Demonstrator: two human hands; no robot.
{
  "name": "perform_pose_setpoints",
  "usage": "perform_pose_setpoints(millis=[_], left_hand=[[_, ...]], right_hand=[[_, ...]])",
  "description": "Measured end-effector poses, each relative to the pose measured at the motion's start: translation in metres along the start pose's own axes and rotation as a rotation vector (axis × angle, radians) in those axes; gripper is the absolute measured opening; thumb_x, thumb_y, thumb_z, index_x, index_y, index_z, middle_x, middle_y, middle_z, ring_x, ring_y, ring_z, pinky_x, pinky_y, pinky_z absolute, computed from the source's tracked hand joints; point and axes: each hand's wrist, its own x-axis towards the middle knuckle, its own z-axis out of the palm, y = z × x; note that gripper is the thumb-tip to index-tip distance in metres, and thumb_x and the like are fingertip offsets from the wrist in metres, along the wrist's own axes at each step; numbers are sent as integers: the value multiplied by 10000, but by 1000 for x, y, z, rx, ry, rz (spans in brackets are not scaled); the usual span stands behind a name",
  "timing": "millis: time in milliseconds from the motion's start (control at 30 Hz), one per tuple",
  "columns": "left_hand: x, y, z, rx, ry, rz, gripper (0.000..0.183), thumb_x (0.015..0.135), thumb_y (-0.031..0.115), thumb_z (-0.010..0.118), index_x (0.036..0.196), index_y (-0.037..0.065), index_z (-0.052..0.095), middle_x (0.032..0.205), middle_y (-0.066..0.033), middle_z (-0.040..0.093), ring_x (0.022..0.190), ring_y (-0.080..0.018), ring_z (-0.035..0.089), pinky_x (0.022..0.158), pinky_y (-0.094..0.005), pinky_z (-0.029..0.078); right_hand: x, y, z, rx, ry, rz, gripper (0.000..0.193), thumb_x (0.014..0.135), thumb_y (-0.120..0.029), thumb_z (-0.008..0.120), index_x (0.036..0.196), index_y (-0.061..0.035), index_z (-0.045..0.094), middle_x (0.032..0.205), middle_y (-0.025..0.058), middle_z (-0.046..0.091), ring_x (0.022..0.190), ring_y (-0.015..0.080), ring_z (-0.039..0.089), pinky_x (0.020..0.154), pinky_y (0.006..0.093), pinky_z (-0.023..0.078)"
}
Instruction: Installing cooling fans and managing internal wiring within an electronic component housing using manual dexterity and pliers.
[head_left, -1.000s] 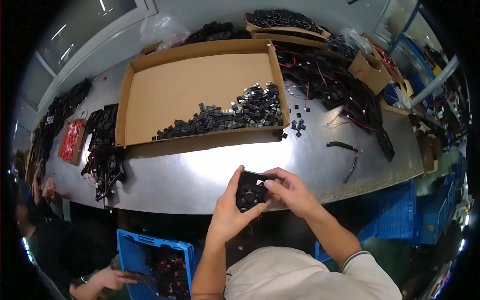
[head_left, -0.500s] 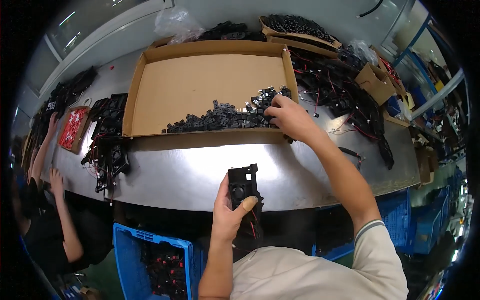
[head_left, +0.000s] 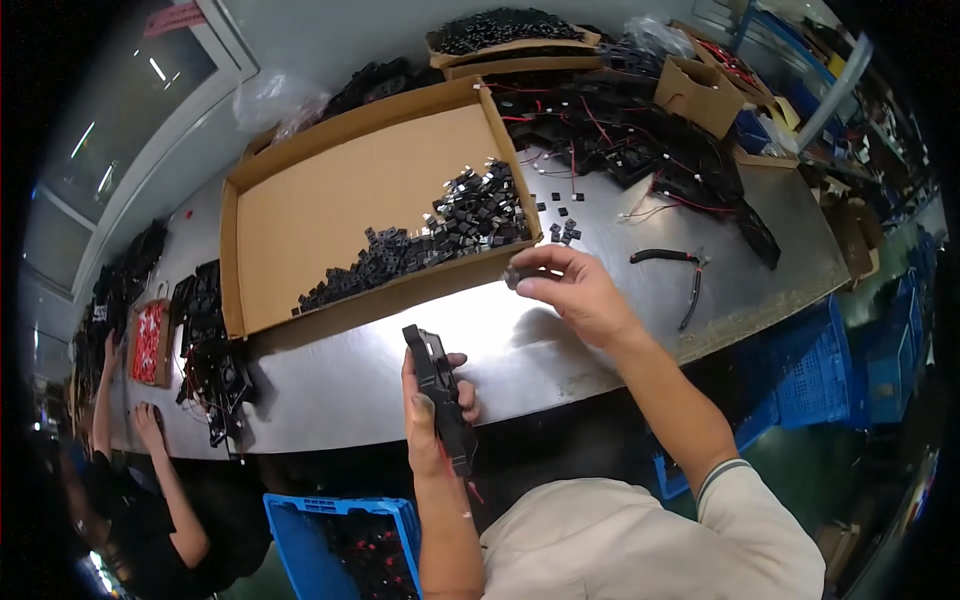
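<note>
- In the head view, grips the black housing (head_left: 437, 385) in the left hand (head_left: 424, 430) with fingers wrapped close, tilted by the near edge of the desk (head_left: 345, 405).
- Pinches a small dark piece (head_left: 513, 277) in nearly closed fingers of the right hand (head_left: 582, 302), near the cardboard tray (head_left: 330, 205).
- Could drop the small dark piece through a slipping pinch; could snag the red wire (head_left: 475, 491) by swinging it against the desk.

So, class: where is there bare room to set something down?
On the steel tabletop, between the left pile of black fan units and the left hand, in front of the cardboard tray. Also the tray's back-left floor, beyond its heap of small black components, and right of the black-handled pliers. Crowded: the table's back right, under black wired units.
</note>
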Motion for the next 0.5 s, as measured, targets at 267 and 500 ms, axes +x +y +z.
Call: perform_pose_setpoints(millis=[267, 500], left_hand=[[-7, 5, 18, 106, -28, 13, 634, 908, 284, 636, 1445, 44, 398, 1388, -220, 522, 1080, -220, 619, 897, -306, 542], [-12, 0, 22, 51, -47, 0, 624, 917, 303, 632, 1431, 33, 404, 1335, -199, 553, 1124, -277, 636, 953, -358, 551]], right_hand=[[-39, 0, 23, -11, -56, 114, 244, 888, 6, 691, 1129, 28, 661, 1042, 65, 682, 959, 138, 662, 888, 274, 533], [-54, 4, 43, 90, -115, 76, 240, 911, 27, 665, 1150, 34, 640, 1059, 68, 670, 958, 129, 662, 870, 268, 534]])
